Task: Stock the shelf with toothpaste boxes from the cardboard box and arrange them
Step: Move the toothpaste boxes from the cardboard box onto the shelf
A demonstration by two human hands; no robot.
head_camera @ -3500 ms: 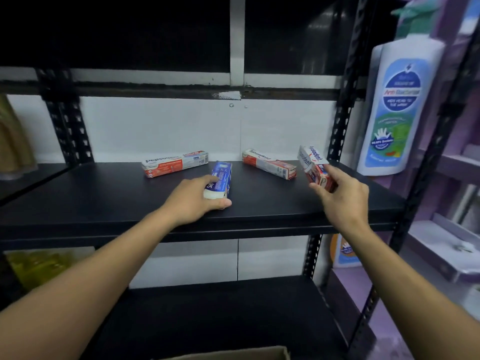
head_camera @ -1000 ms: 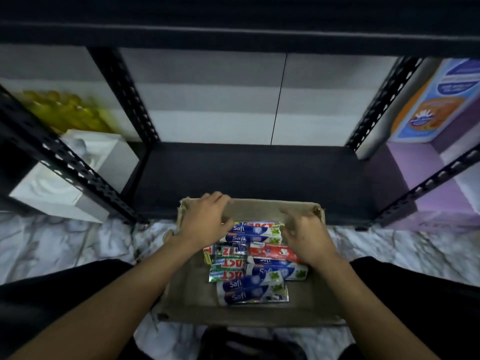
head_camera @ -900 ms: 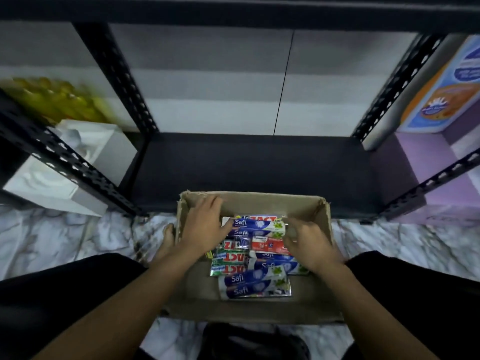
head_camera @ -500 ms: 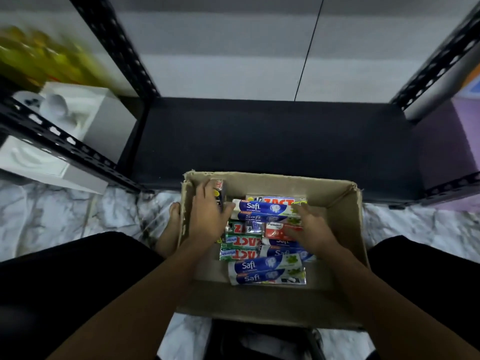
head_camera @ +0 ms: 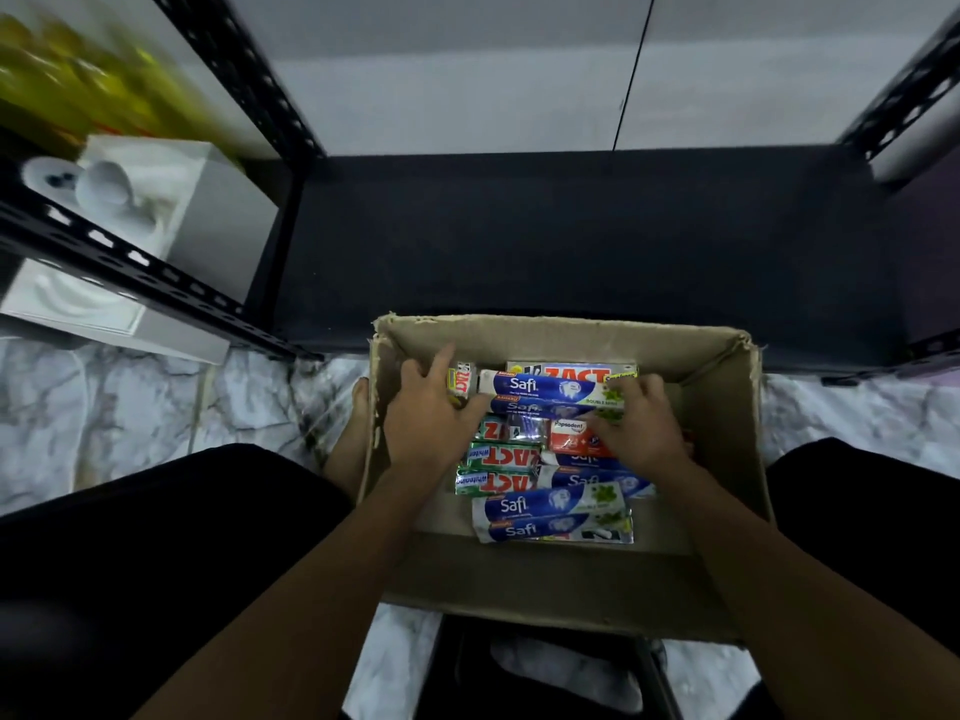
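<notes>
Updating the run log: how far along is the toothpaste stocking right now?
Done: nothing visible; the black shelf in view holds no toothpaste. In hand: both hands are in the cardboard box; the left hand pinches a small Zact box, the right hand touches the top Safi box, grip unclear. Left: all the toothpaste boxes in it to shelve and arrange.

1 cardboard box (head_camera: 571, 584), 1 Pepsodent box (head_camera: 570, 437), 2 hands (head_camera: 431, 428) (head_camera: 641, 433)

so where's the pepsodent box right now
In the head view's lower middle, the Pepsodent box lies in the cardboard box, right of the pile's centre, just below the upper Safi boxes and partly under the right hand.
</notes>
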